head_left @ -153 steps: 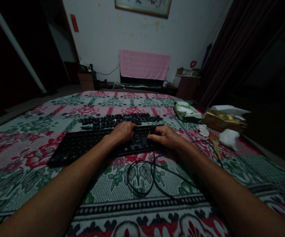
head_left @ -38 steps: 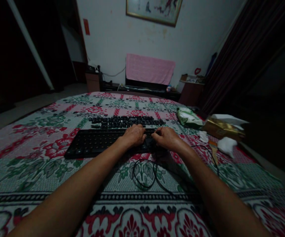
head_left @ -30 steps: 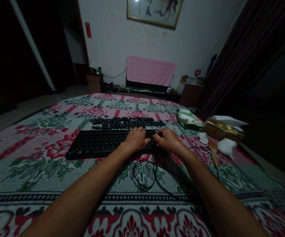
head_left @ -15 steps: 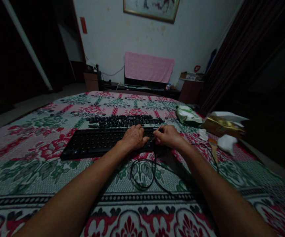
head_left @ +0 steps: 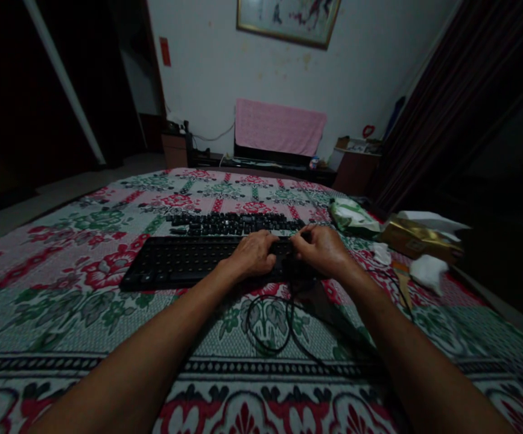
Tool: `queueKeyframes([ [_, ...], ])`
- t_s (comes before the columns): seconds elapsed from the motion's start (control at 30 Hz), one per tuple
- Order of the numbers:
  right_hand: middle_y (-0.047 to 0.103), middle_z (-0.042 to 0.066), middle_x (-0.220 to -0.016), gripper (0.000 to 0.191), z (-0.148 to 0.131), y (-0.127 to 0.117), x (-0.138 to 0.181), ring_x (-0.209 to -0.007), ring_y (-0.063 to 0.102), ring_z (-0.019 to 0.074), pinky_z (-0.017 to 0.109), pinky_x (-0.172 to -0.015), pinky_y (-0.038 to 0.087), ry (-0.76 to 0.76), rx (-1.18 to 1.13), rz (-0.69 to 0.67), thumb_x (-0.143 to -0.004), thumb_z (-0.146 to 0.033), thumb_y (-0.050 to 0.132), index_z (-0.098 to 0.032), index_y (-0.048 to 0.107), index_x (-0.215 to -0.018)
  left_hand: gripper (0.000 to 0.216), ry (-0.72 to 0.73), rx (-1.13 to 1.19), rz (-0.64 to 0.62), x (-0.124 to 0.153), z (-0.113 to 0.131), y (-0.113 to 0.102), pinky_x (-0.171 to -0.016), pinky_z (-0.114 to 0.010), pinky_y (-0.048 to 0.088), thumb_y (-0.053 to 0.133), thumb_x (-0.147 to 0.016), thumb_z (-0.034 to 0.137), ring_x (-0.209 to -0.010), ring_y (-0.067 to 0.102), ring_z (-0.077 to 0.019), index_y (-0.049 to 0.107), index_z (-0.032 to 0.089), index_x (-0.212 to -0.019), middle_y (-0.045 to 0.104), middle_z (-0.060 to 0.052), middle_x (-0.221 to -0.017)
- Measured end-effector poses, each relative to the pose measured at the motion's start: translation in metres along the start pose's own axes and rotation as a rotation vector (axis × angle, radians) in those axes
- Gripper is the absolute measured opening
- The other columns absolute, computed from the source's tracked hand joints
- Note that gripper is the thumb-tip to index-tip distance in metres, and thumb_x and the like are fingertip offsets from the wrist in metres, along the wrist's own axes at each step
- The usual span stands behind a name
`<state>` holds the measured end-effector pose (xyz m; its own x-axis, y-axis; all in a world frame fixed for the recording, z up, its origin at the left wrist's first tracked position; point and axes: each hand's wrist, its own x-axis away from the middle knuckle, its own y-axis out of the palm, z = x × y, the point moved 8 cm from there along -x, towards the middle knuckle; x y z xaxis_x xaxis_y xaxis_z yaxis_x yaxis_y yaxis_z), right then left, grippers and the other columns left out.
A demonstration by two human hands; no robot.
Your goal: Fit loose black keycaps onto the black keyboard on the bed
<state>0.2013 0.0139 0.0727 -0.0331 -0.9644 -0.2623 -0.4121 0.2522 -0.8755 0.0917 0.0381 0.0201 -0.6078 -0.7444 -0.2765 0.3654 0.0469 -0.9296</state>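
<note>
A black keyboard (head_left: 175, 263) lies across the flowered bedspread (head_left: 84, 301), with its cable (head_left: 268, 325) looped in front of it. Just beyond it sits a row of loose black keycaps (head_left: 229, 223). My left hand (head_left: 253, 254) rests on the right part of the keyboard, fingers curled down onto it. My right hand (head_left: 323, 247) is at the keyboard's right end. Its fingertips are pinched together near the top edge, and whatever is in them is too small and dark to name. The two hands almost touch.
To the right lie a green-white packet (head_left: 354, 217), a gold box (head_left: 417, 240), white tissue (head_left: 428, 269) and a small brush (head_left: 401, 277). A pink towel (head_left: 280, 126) covers a screen at the far wall. A dark curtain (head_left: 428, 102) hangs on the right.
Both hands have drawn closer together at the keyboard's right end since five seconds ago. In the last second, only my right fingertips shifted slightly toward the top edge; the camera wobbled.
</note>
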Motion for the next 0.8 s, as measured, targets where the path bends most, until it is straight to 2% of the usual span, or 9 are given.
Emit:
queueKeyframes([
  [0.1,0.066,0.005,-0.060,0.026,0.007,0.002,-0.003,-0.055,0.058,0.0144,0.022,-0.050,0.035,0.033,-0.039,0.016,-0.075,-0.030,0.048,-0.013,0.067,-0.074,0.044,0.095,0.081,0.044,-0.001,0.012,-0.005,-0.087,-0.029,0.044,0.053,-0.075,0.031,-0.097,0.057,-0.0196,0.055,0.018,-0.117,0.061,-0.007,-0.107],
  [0.23,0.067,0.005,-0.063,0.028,0.011,0.004,-0.005,-0.057,0.060,0.0141,0.021,-0.050,0.036,0.054,-0.099,0.040,-0.076,-0.034,0.048,-0.014,0.067,-0.076,0.029,0.065,0.074,0.063,-0.004,0.017,-0.005,-0.079,-0.029,0.046,0.046,-0.081,0.029,-0.086,0.060,-0.0189,0.064,0.019,-0.102,0.065,-0.006,-0.093],
  [0.33,0.067,0.004,-0.061,0.028,0.012,0.006,-0.004,-0.057,0.060,0.0141,0.020,-0.050,0.036,0.073,-0.103,0.038,-0.076,-0.035,0.048,-0.014,0.067,-0.075,0.027,0.053,-0.006,0.047,-0.005,0.019,-0.002,-0.076,-0.029,0.047,0.043,-0.082,0.028,-0.083,0.060,-0.0196,0.065,0.018,-0.094,0.065,-0.007,-0.087],
  [0.43,0.065,0.004,-0.057,0.027,0.009,0.010,-0.003,-0.055,0.059,0.0143,0.021,-0.050,0.036,0.098,-0.060,0.004,-0.076,-0.033,0.048,-0.015,0.068,-0.073,0.029,0.054,-0.081,0.033,-0.003,0.020,0.001,-0.074,-0.031,0.048,0.042,-0.083,0.031,-0.081,0.060,-0.0207,0.065,0.016,-0.094,0.063,-0.008,-0.085],
  [0.6,0.064,0.003,-0.052,0.025,0.009,0.014,-0.001,-0.053,0.059,0.0145,0.021,-0.048,0.035,0.130,-0.046,-0.023,-0.075,-0.032,0.049,-0.015,0.068,-0.072,0.031,0.027,-0.150,-0.006,-0.001,0.025,0.008,-0.074,-0.031,0.048,0.038,-0.086,0.027,-0.083,0.060,-0.0212,0.065,0.012,-0.090,0.062,-0.010,-0.087],
  [0.8,0.063,0.002,-0.049,0.025,0.020,0.024,-0.003,-0.047,0.057,0.0120,0.018,-0.045,0.036,0.177,-0.179,-0.048,-0.075,-0.033,0.048,-0.016,0.064,-0.065,0.028,-0.012,-0.151,-0.007,-0.001,0.021,0.009,-0.077,-0.030,0.048,0.039,-0.085,0.025,-0.086,0.059,-0.0203,0.064,0.014,-0.091,0.061,-0.009,-0.090],
])
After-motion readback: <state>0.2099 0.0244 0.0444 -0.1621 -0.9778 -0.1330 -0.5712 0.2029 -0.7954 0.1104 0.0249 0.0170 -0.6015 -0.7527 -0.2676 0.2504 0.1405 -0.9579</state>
